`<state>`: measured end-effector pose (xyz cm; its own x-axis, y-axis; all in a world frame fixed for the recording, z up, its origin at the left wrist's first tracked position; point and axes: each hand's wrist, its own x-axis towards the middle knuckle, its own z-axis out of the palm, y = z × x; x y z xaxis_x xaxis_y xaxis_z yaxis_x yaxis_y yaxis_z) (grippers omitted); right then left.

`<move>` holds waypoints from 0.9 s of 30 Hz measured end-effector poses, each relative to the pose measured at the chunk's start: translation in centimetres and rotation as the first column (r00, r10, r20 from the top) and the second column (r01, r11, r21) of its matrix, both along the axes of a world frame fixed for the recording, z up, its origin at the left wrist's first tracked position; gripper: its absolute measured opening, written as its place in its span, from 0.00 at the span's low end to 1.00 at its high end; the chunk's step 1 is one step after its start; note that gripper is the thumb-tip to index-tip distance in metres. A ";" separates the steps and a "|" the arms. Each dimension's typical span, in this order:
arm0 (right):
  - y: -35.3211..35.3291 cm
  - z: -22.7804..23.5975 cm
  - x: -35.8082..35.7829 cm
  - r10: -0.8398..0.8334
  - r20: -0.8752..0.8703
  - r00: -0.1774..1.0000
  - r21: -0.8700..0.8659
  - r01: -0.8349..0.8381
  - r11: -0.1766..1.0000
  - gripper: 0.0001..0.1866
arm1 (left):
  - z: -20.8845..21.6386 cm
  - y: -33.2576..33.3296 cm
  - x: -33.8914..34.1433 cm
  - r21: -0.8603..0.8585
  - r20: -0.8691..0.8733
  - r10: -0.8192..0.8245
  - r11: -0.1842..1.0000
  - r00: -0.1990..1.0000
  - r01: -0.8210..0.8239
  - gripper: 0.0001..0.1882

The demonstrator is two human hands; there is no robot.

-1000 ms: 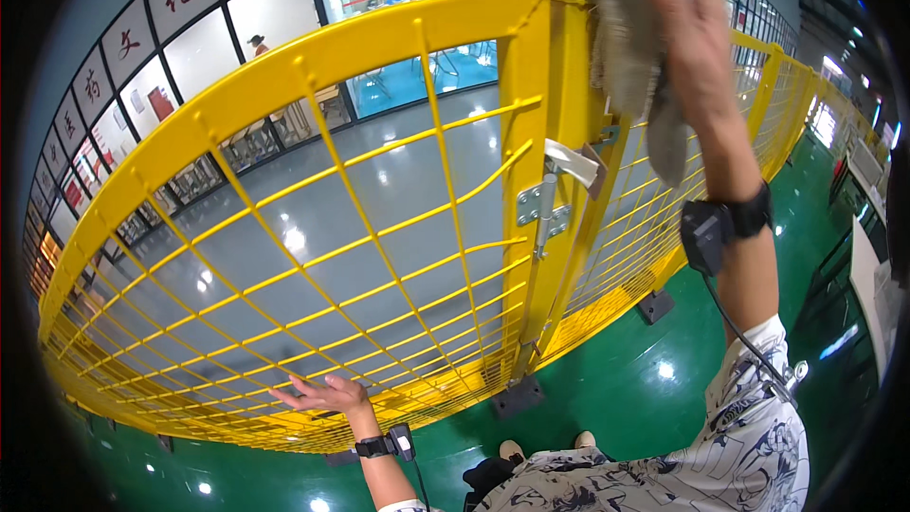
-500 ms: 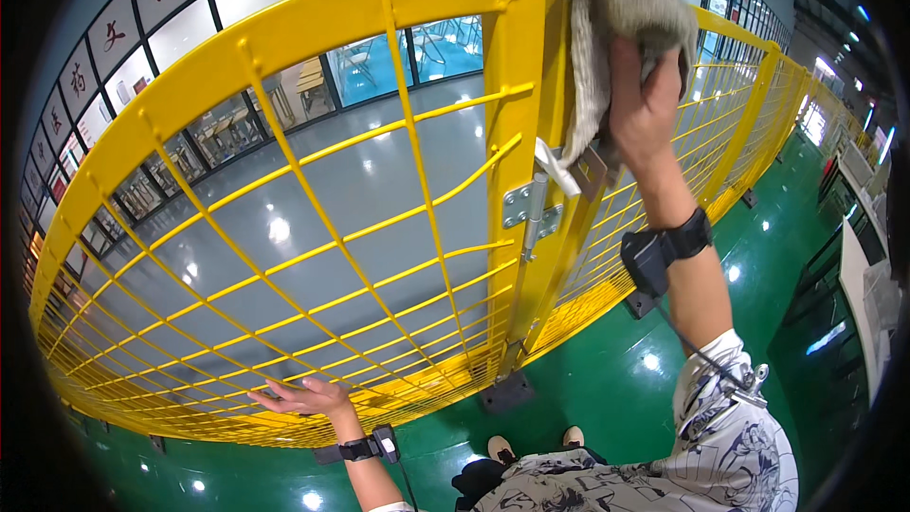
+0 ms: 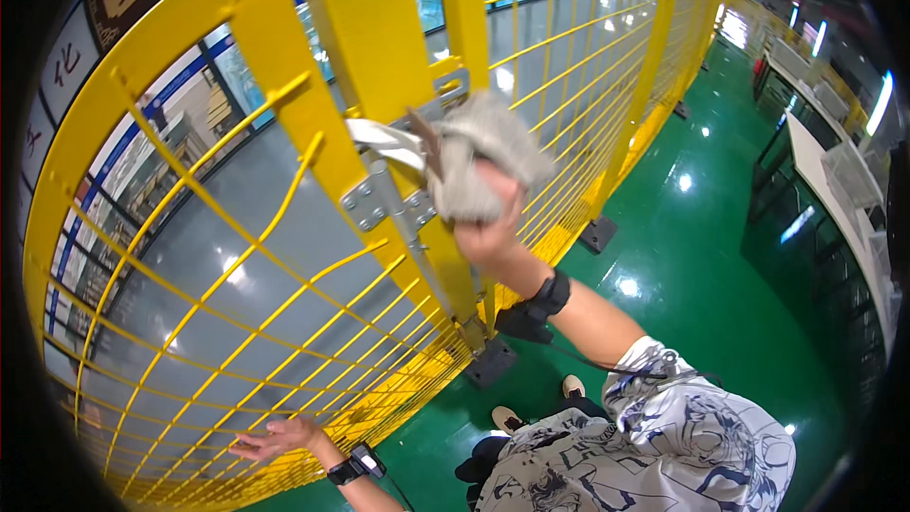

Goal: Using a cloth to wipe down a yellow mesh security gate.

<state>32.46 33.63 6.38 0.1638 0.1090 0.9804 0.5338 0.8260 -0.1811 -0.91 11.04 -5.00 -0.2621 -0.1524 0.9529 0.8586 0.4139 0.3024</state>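
The right hand (image 3: 488, 232) held a bunched grey cloth (image 3: 498, 147) beside the broad yellow post (image 3: 365, 28) of a fence, its fingers curled closed around the fabric. Motion blurred the cloth, so it was hard to tell whether it pressed on the post or only on the metal fittings there. A silver hinge (image 3: 363, 205) lay just left of the cloth, and a white strip (image 3: 384, 137) and a small brown plate (image 3: 427, 144) stuck out close by.

The left hand (image 3: 282, 438) was empty, low and near the yellow mesh (image 3: 204, 303), its fingers open and spread. Each wrist wore a black strap (image 3: 550, 296). Pale shoes (image 3: 506, 418) stood on the glossy green floor (image 3: 664, 237), and a light-topped bench (image 3: 821, 156) ran along the right side.
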 end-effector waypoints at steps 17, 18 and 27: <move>-7.8 -19.1 2.8 0.098 0.213 0.972 -0.740 0.095 0.665 0.24 | -0.8 -0.4 -1.8 -0.060 -0.095 0.162 0.984 0.982 -0.168 0.30; -8.0 -18.8 3.2 0.101 0.296 0.950 -0.738 0.161 0.656 0.25 | -1.1 -0.4 -2.2 0.000 -0.070 0.115 0.993 0.991 -0.116 0.30; 0.6 -4.1 15.5 -0.168 0.028 0.985 -0.534 0.157 0.831 0.18 | -1.1 -0.5 -1.2 -0.142 -0.047 0.189 0.971 0.981 -0.194 0.30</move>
<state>47.91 34.24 2.23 0.2440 0.5834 0.7747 0.6436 0.5002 -0.5794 -2.12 10.56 -6.15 -0.2094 -0.0559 0.9762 0.7675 0.6092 0.1995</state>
